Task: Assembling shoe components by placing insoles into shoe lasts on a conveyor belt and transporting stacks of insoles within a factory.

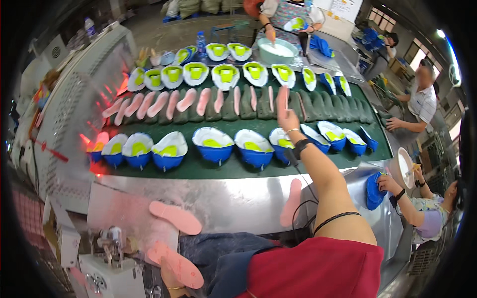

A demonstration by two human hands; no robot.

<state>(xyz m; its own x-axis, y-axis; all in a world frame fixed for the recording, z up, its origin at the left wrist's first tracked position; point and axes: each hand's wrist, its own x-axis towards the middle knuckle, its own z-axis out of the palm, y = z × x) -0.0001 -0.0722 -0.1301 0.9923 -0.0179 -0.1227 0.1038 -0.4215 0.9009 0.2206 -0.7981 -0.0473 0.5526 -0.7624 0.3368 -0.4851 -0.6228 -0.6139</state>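
Observation:
My right hand [288, 120] reaches over the green belt [223, 171] and grips a pink insole [282, 98] at a row of dark green shoe lasts [318, 108]. Many lasts on the left and middle have pink insoles [187, 100] lying along them; those at the right end are bare. Low at the left, my left hand [171, 275] holds another pink insole [180, 264], its fingers partly hidden beneath it. Near that hand a loose pink insole [176, 217] lies on the metal table edge. One more insole [291, 202] rests on the metal left of my right forearm.
Blue-and-white shoe uppers [212, 144] line the belt's near side, and more uppers [225, 76] its far side. A grey machine [82, 109] with red glow stands left. Across the belt, a person works over a basin [277, 51]. Another at right holds a blue upper [375, 191].

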